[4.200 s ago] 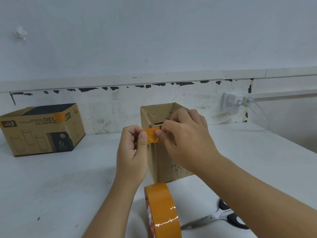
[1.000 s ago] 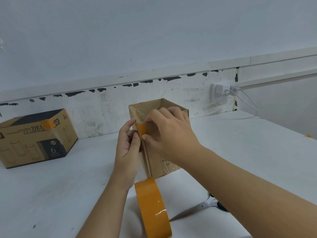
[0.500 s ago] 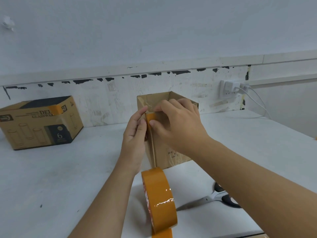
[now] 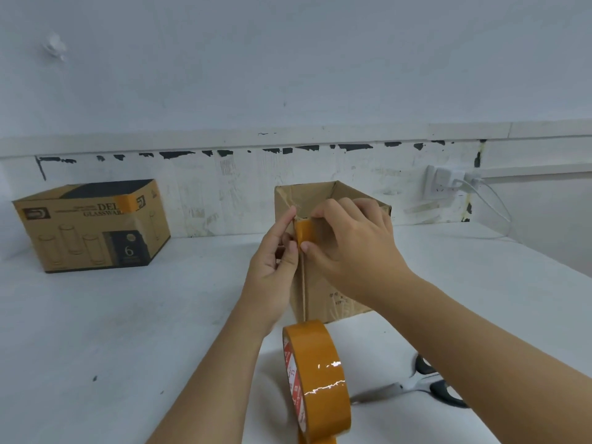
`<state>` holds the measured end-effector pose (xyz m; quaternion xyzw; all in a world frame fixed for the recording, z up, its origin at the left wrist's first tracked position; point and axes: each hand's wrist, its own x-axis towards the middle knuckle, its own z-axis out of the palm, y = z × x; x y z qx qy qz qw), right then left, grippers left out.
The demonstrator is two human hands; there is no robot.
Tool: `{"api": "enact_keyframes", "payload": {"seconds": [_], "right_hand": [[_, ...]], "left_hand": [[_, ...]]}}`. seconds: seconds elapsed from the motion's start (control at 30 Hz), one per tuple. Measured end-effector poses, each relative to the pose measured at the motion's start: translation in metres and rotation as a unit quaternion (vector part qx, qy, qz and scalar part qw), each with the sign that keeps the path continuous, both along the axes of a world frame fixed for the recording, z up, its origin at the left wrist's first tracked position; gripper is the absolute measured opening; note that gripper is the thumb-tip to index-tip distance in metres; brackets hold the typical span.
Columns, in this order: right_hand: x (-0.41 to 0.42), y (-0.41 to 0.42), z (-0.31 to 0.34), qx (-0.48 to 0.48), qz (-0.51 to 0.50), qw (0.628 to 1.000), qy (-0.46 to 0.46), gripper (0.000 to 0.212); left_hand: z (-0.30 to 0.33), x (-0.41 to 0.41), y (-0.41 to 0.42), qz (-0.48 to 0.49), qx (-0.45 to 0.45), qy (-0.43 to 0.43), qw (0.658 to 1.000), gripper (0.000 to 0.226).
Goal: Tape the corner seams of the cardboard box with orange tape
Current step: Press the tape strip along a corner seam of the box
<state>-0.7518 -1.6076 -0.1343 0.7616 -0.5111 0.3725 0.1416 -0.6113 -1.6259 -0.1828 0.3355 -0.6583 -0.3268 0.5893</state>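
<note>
On the white table (image 4: 128,331) stands an open cardboard box (image 4: 333,302), turned so one corner faces the person. A short piece of orange tape (image 4: 303,231) sits at the top of that corner, folded over the edge where two sides meet. Both hands are up there, one on each side of the corner. The left hand (image 4: 272,267) has its thumb and fingers pressed on the left side of the tape. The right hand (image 4: 352,248) curls over the box top, with its thumb pushing the tape flat on the right side. I think they hold it this way so the tape sticks to both sides at once and the box cannot slide. So the tape lies right between the two thumbs, under the fingertips.

Close to the person, the tape roll (image 4: 315,379) stands on its edge, ready for another piece. Scissors (image 4: 413,384) lie just beside it, partly hidden by the right arm. A printed box (image 4: 89,225) sits far off to the left.
</note>
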Motion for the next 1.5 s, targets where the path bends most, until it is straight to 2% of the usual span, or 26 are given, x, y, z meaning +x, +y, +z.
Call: {"api": "enact_keyframes", "payload": {"seconds": [0.23, 0.37, 0.47, 0.8, 1.03, 1.2, 1.5], "right_hand": [[0.001, 0.001, -0.003, -0.002, -0.009, 1.000, 0.002, 0.042], [0.000, 0.000, -0.004, -0.009, 0.007, 1.000, -0.019, 0.036], [0.002, -0.002, -0.003, -0.014, -0.006, 1.000, -0.026, 0.032], [0.009, -0.007, -0.004, -0.038, -0.002, 0.995, -0.087, 0.027], [0.011, -0.009, -0.002, -0.033, 0.009, 0.991, -0.131, 0.024], [0.008, -0.008, -0.001, -0.028, 0.021, 0.991, -0.128, 0.022], [0.010, -0.007, 0.001, -0.015, 0.020, 0.991, -0.133, 0.020]], "left_hand": [[0.000, -0.005, 0.003, 0.008, 0.001, 0.000, 1.000, 0.041], [0.000, -0.003, 0.000, -0.011, 0.015, 0.025, 0.999, 0.037], [0.001, -0.005, -0.006, 0.024, 0.002, 0.027, 0.999, 0.033], [0.008, -0.005, -0.012, 0.049, -0.029, 0.078, 0.995, 0.024], [0.013, -0.007, -0.012, -0.025, 0.081, 0.144, 0.986, 0.024], [0.016, -0.012, -0.013, -0.002, 0.088, 0.151, 0.985, 0.022], [0.020, -0.006, -0.015, -0.073, 0.138, 0.191, 0.969, 0.021]]}}
